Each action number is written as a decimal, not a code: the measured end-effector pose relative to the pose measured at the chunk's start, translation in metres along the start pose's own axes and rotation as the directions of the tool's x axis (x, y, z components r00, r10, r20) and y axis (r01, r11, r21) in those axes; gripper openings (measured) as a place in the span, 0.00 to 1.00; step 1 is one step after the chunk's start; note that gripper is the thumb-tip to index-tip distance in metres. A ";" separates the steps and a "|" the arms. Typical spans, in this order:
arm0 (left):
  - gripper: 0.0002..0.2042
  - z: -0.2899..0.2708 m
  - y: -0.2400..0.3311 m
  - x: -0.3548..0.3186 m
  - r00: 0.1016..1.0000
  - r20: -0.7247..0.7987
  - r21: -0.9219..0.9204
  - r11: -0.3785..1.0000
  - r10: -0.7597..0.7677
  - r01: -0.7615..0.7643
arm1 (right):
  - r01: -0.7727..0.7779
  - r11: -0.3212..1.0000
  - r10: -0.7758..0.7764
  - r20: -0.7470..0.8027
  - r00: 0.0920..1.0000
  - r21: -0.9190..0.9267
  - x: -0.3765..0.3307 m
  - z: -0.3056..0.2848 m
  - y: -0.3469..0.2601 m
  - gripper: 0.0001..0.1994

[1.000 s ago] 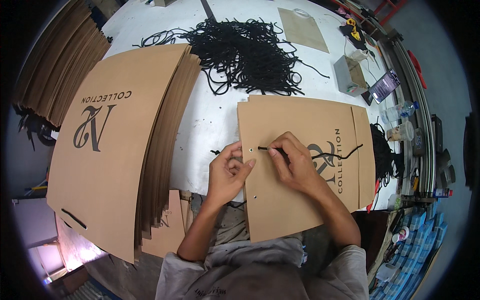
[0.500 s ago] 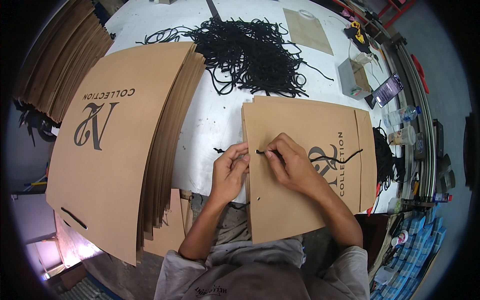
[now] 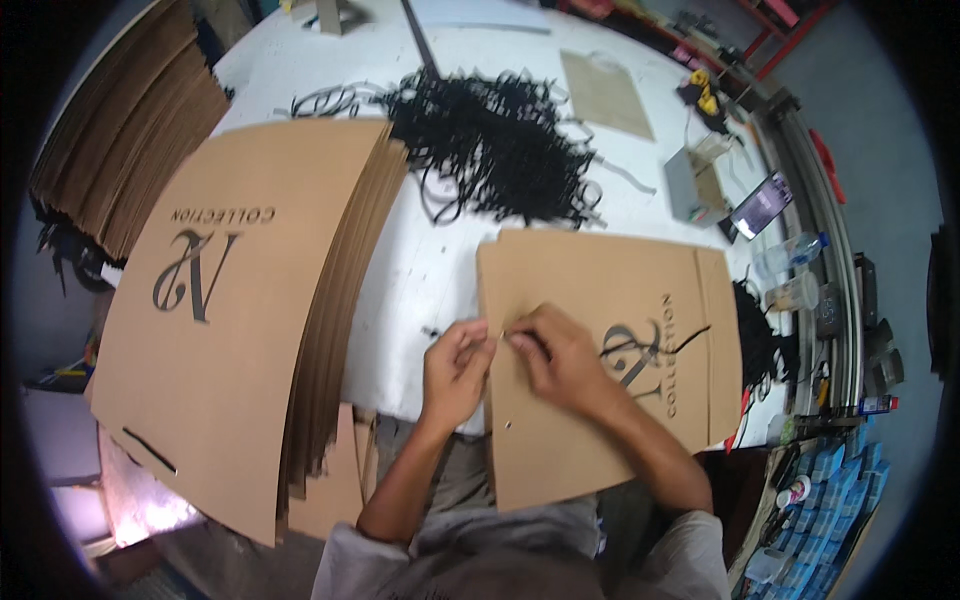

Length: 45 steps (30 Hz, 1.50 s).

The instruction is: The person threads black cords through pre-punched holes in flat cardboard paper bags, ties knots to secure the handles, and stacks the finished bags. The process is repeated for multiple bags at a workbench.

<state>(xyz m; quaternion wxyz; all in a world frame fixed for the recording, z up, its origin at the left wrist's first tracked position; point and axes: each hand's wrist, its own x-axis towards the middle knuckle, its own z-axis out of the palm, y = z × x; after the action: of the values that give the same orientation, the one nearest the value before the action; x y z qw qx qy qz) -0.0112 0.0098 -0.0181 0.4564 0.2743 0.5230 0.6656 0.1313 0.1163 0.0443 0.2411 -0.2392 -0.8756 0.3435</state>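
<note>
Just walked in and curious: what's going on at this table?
A person's right hand pinches a thin black cord by the left edge of a flat brown paper bag, beside the left hand. The cord trails over the bag's front; its pinched end is blurred. Beyond lies a tangled heap of black cords; a stack of brown paper bags is at left.

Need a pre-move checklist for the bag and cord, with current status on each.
1. Paper bag supported: ok, on the white table, near end past its edge.
2. Left hand at the bag's left edge: ok.
3. Right hand on the black cord: ok, the cord runs out from under it.
4. Cord tip through the bag: cannot tell, blurred and hidden at the right hand.
5. Lower hole uncovered: ok, neither hand is over it.
6. Cord tail straightened: not ok, it lies bent across the bag's print.
</note>
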 end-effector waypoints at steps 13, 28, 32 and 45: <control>0.17 -0.009 0.014 0.009 0.988 0.147 -0.018 0.998 -0.056 0.059 | 0.053 0.998 -0.051 -0.103 0.993 0.019 -0.002 0.015 0.007 0.04; 0.06 -0.038 0.026 -0.004 0.973 -0.130 0.303 0.942 0.189 -0.143 | -0.078 0.991 0.096 -0.179 0.979 0.109 -0.017 0.013 0.003 0.08; 0.05 -0.008 0.052 -0.030 0.970 -0.040 0.213 0.951 0.239 -0.226 | -0.037 0.972 0.077 -0.165 0.983 0.233 -0.022 0.031 -0.008 0.10; 0.33 -0.012 0.026 -0.002 0.975 0.197 0.136 0.988 -0.105 0.079 | 0.318 0.944 -0.287 -0.257 0.923 0.089 -0.035 0.015 -0.048 0.11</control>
<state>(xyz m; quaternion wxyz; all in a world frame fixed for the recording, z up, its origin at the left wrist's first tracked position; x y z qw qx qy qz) -0.0290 0.0011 0.0030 0.5196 0.3450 0.5269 0.5774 0.1375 0.0577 0.0601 0.4106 -0.1248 -0.8422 0.3265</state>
